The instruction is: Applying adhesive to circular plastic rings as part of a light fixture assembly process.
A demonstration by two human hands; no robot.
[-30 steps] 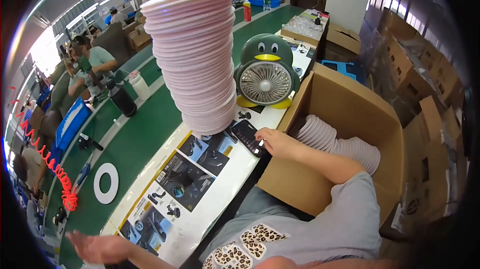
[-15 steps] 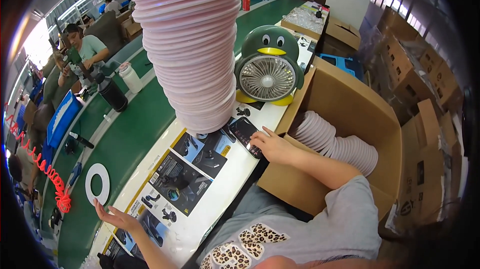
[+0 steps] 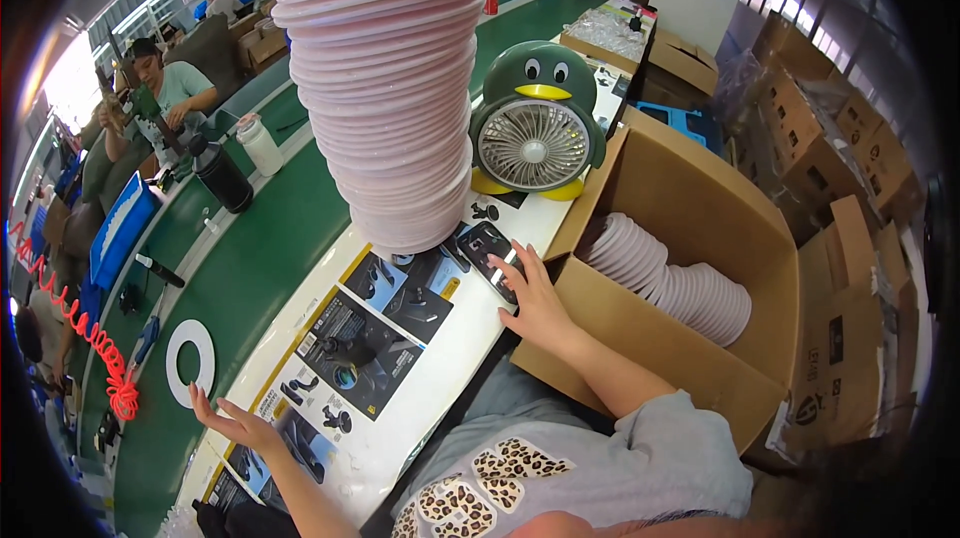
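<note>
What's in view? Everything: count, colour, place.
Long surface: 1, green, left to far end
Printed sheets: count unclear, white and dark, near side
Tall stack: 1, pinkish white, on printed sheets
Penguin fan: 1, green and yellow, beside tall stack
Phone: 1, black, in front of penguin fan
Open carton: 1, brown, right
Stacked pieces: many, pale, inside open carton
Flat ring: 1, white, on long surface
Bottles: 3, black, white, clear, left and far end
Coiled hose: 1, red, left
Bins: at least 2, blue, left and far end
Co-workers: at least 2, one in pale green, upper left
Left hand: 1, bare, near flat ring
Right hand: 1, bare, at phone
</note>
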